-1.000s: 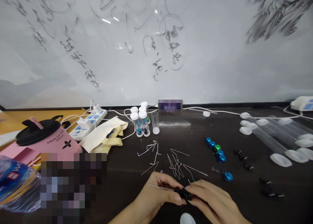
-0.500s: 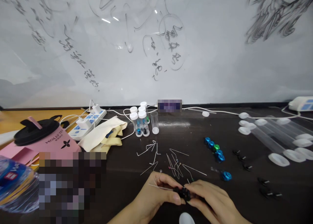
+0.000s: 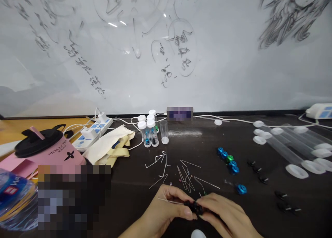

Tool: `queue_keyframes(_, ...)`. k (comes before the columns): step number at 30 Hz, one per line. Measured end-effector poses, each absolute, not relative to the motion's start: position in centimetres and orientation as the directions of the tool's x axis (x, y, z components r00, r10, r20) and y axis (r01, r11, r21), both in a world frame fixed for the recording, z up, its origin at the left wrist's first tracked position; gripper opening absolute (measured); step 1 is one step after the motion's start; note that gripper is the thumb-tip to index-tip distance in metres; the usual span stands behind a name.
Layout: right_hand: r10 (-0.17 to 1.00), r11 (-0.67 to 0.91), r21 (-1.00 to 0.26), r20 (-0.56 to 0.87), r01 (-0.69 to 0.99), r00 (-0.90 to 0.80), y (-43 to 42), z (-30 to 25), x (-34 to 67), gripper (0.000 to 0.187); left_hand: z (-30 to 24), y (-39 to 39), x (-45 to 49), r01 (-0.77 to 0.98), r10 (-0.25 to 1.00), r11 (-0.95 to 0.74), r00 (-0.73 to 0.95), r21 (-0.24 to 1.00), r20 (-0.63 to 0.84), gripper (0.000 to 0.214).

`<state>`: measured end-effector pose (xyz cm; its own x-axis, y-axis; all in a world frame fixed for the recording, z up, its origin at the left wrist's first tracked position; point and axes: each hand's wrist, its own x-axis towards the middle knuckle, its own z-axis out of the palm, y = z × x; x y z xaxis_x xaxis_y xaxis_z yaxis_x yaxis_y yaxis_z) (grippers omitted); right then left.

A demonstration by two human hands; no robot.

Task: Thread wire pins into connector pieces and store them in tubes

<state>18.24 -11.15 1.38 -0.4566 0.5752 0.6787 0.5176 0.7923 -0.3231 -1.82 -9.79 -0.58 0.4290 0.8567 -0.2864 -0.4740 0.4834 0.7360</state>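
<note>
In front of me, my left hand (image 3: 166, 210) pinches a small black part (image 3: 194, 207) between thumb and fingers. A thin metal wire (image 3: 168, 200) sticks out from it to the left, across this hand. My right hand (image 3: 224, 210) grips the same part from the right, with its fingers covering much of it, so its exact shape is hidden. Just beyond the hands lie several bent metal wires (image 3: 186, 179), some with tiny coloured rings, and several L-shaped hex keys (image 3: 166, 160). Below the hands, a white rounded piece (image 3: 198, 234) shows at the bottom edge.
To the right lie shiny blue pieces (image 3: 241, 189), a green one (image 3: 229, 158) and several black thumbscrew-like pieces (image 3: 281, 195). Clear tubes with white caps (image 3: 297, 171) lie far right; others (image 3: 153, 123) stand at the back. Left are a cloth bag (image 3: 103, 144), power strip (image 3: 97, 129) and pink cup (image 3: 62, 148).
Both hands keep hold of the black part, with only a slight shift of the right fingers. The whole view has moved slightly, so things appear a little lower.
</note>
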Motion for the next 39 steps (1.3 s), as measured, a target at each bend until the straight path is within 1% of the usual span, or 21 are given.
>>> queue_keyframes(5, 0.567, 0.798, -0.312, 0.678, 0.516, -0.468, -11.3, 1.0, 18.3, 0.017, -1.1, -9.8, -1.8, -0.500, 0.871, 0.471, 0.395, 0.727, -0.292, 0.026)
queue_keyframes(9, 0.583, 0.776, -0.289, 0.669, 0.561, -0.461, -11.4, 0.9, 18.5, 0.023, -0.8, -9.8, -2.0, -0.492, 0.861, 0.484, 0.413, 0.723, -0.295, 0.025)
queue_keyframes(14, 0.562, 0.797, -0.262, 0.651, 0.545, -0.509, -11.4, 1.4, 18.7, 0.022, 0.2, -9.9, -2.2, -0.485, 0.851, 0.511, 0.401, 0.709, -0.339, 0.025)
queue_keyframes(17, 0.563, 0.794, -0.270, 0.665, 0.545, -0.490, -11.4, 1.3, 18.7, 0.022, 0.3, -9.9, -2.2, -0.489, 0.854, 0.509, 0.388, 0.708, -0.346, 0.026)
queue_keyframes(23, 0.553, 0.806, -0.291, 0.681, 0.515, -0.480, -11.4, 1.2, 18.6, 0.022, 0.3, -9.8, -2.2, -0.472, 0.841, 0.522, 0.424, 0.711, -0.336, 0.024)
queue_keyframes(29, 0.548, 0.809, -0.300, 0.695, 0.505, -0.465, -11.1, 1.7, 18.3, 0.024, -0.5, -9.4, -2.0, -0.463, 0.849, 0.489, 0.446, 0.739, -0.283, 0.029)
queue_keyframes(33, 0.585, 0.784, -0.328, 0.677, 0.527, -0.448, -11.3, 2.0, 18.3, 0.024, -0.8, -9.4, -2.0, -0.472, 0.846, 0.503, 0.441, 0.724, -0.300, 0.028)
queue_keyframes(39, 0.583, 0.783, -0.317, 0.674, 0.536, -0.453, -11.3, 1.9, 18.2, 0.022, -0.5, -9.5, -2.2, -0.464, 0.844, 0.510, 0.432, 0.724, -0.318, 0.028)
